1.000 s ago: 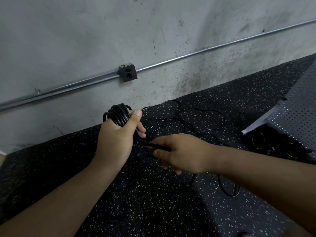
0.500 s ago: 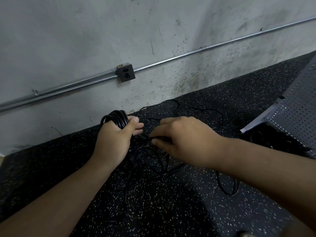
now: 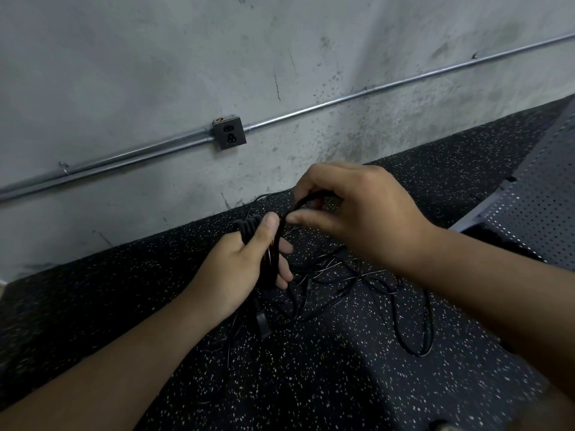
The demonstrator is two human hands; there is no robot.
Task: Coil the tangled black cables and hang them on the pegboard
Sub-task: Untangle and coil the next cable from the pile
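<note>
My left hand (image 3: 239, 269) grips a coil of black cable (image 3: 249, 227), with several loops sticking out above the thumb. My right hand (image 3: 357, 213) pinches a strand of the same cable (image 3: 306, 200) and holds it arched just above the coil. The cable's plug (image 3: 263, 321) hangs below my left hand. A tangle of thin black cables (image 3: 351, 275) lies on the speckled floor under both hands, with one loop (image 3: 417, 349) trailing to the right. The grey pegboard (image 3: 541, 200) lies tilted at the right edge.
A concrete wall stands close behind, with a metal conduit (image 3: 357, 96) and a socket box (image 3: 229, 133) on it. The black speckled rubber floor (image 3: 311, 384) stretches toward me. Dark objects sit under the pegboard's edge.
My right hand has risen from the tangle on the floor, lifting a strand up over the coil. My left hand has tilted the coil and holds it lower in the palm.
</note>
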